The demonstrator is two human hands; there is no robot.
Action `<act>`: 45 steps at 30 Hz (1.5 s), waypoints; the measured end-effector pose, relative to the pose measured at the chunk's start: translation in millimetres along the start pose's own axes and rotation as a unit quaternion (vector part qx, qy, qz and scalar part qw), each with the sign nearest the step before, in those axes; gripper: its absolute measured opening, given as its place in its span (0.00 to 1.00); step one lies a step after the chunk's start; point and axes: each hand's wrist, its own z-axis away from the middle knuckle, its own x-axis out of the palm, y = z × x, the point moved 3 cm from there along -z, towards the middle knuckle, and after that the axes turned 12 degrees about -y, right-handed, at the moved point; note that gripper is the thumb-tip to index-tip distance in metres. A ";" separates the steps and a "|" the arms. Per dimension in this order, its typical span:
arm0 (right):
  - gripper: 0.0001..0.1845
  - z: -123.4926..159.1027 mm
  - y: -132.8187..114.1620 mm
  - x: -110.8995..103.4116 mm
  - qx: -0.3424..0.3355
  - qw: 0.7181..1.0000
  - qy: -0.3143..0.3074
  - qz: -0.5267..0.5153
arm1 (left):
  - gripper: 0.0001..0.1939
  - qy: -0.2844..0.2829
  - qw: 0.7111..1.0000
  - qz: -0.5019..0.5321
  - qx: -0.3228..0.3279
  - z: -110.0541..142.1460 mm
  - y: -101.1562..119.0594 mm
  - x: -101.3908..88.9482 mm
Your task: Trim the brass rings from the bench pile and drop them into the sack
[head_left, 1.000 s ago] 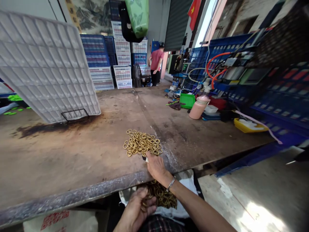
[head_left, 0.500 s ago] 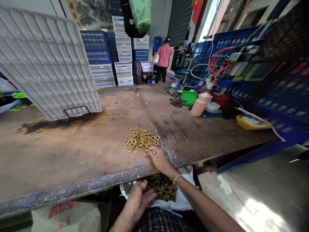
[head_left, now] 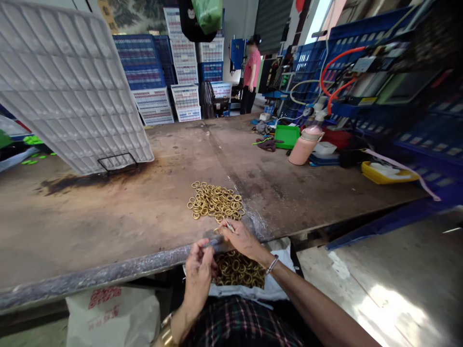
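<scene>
Since the ring pile [head_left: 216,202] is lying loose on the tabletop [head_left: 162,193], your right hand [head_left: 243,241] is reaching its near side, fingers pinching a small metallic piece [head_left: 230,227] beside a single ring [head_left: 217,231]. Nearer you than the pile, your left hand [head_left: 198,270] is narrowing its fingers, contents unclear; below the pile, a sack [head_left: 249,293] is presumably keeping more rings [head_left: 238,272] handy.

Right hand [head_left: 241,239] has a small metal piece [head_left: 230,226] pinched, one ring [head_left: 216,229] right there too, just by a pile of brass-coloured rings [head_left: 216,201] on the counter [head_left: 126,226]. Left hand [head_left: 198,270] is curled nearby, can't tell what's in it. White sack [head_left: 284,267] below holds more.
</scene>
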 end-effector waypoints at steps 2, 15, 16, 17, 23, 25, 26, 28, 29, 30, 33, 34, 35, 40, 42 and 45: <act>0.08 1.8 -2.6 4.9 0.001 1.000 -0.019 0.007 | 0.21 0.002 0.999 -0.027 0.026 -7.7 7.4 -2.6; 0.12 -1.5 -9.6 24.8 0.008 0.997 -0.016 0.075 | 0.14 -0.051 0.997 -0.049 0.025 -15.8 3.0 -11.3; 0.12 -2.4 -8.7 25.5 0.012 0.997 -0.017 0.075 | 0.14 -0.056 0.997 -0.049 0.026 -15.2 2.8 -11.6; 0.12 -3.1 -8.0 26.0 0.015 0.997 -0.019 0.074 | 0.14 -0.065 0.997 -0.046 0.022 -14.7 2.2 -11.6; 0.09 -3.8 -6.3 27.1 0.006 0.997 -0.028 0.076 | 0.16 -0.126 0.992 0.000 -0.013 -14.3 -3.3 -11.2; 0.09 -4.2 -6.0 27.9 0.004 0.997 -0.034 0.063 | 0.14 -0.128 0.991 0.035 -0.015 -14.5 -4.9 -11.3; 0.10 -4.5 -5.8 28.4 0.004 0.998 -0.038 0.052 | 0.14 -0.130 0.990 0.050 -0.014 -14.5 -5.6 -11.2; 0.10 -5.4 -5.4 29.3 0.005 0.998 -0.046 0.035 | 0.13 -0.134 0.989 0.065 -0.007 -14.2 -6.4 -10.9; 0.11 -5.8 -5.1 29.6 0.005 0.998 -0.048 0.034 | 0.12 -0.134 0.989 0.066 -0.003 -14.0 -6.7 -10.8; 0.11 -6.2 -4.7 29.5 0.007 0.998 -0.046 0.038 | 0.12 -0.133 0.989 0.066 -0.001 -13.7 -6.8 -10.9; 0.11 -5.7 -2.7 27.6 0.019 0.995 -0.017 0.094 | 0.11 -0.129 0.990 0.064 0.003 -12.8 -6.3 -11.4; 0.11 -4.9 -2.3 27.0 0.020 0.991 -0.010 0.131 | 0.11 -0.127 0.990 0.065 0.005 -12.6 -5.7 -11.7; 0.11 -3.8 -2.1 27.0 0.019 0.985 -0.013 0.172 | 0.11 -0.124 0.990 0.066 0.007 -12.5 -4.9 -12.1; 0.10 2.6 -2.2 31.6 0.026 0.944 -0.087 0.318 | 0.11 -0.122 0.990 0.062 0.024 -13.3 -1.2 -13.6; 0.10 3.4 -3.5 32.7 0.030 0.935 -0.099 0.338 | 0.11 -0.122 0.991 0.054 0.028 -13.7 -1.0 -13.8; 0.09 2.8 -6.0 33.5 0.029 0.928 -0.111 0.354 | 0.12 -0.120 0.991 0.041 0.035 -13.9 -1.1 -13.6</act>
